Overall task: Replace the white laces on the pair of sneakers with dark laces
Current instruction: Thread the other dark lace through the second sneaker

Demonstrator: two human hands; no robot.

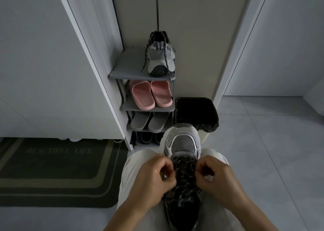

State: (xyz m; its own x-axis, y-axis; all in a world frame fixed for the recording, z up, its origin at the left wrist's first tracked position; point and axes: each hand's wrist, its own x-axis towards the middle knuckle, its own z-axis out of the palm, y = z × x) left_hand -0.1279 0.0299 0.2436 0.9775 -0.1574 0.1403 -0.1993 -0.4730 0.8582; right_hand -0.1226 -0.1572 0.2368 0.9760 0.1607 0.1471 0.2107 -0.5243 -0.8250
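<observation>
open tiled floor [273, 152] right, shoe rack [140, 73], lined bin [196, 111] ahead

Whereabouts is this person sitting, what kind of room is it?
Most likely a home entryway: a tiered shoe rack stacked with slippers stands by a doorway, a doormat covers the tiled floor, and a lined bin sits beside the rack.

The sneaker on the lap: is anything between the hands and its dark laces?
Nothing visible. The left hand and right hand are already at the dark lace of the sneaker on the lap, one on each side.
</observation>
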